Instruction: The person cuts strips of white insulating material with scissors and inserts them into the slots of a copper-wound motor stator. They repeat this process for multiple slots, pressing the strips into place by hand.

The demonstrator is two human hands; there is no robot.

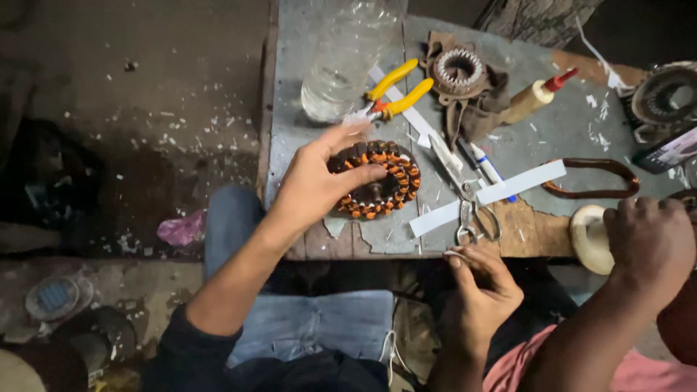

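Gripping the stator (377, 180) on the counter (312, 145), the left hand (312, 185) is spreading its fingers (363, 174) over the rim. The right hand (475, 290) is pinching a thin strip just below the scissors (465, 189). Orange windings are showing all round; no lead is visibly tied.

The desk (559, 131) carries one wound stator (377, 180), one clear plastic bottle (341, 65), one pair of yellow-handled pliers (388, 98) and one pair of scissors (465, 196). There are two white paper strips (494, 196), one glue bottle (537, 94), one copper wire loop (592, 178) and one bare toothed ring (459, 69). Three hands show: the person's left (312, 185) and right (479, 290), and one other person's hand (650, 239).
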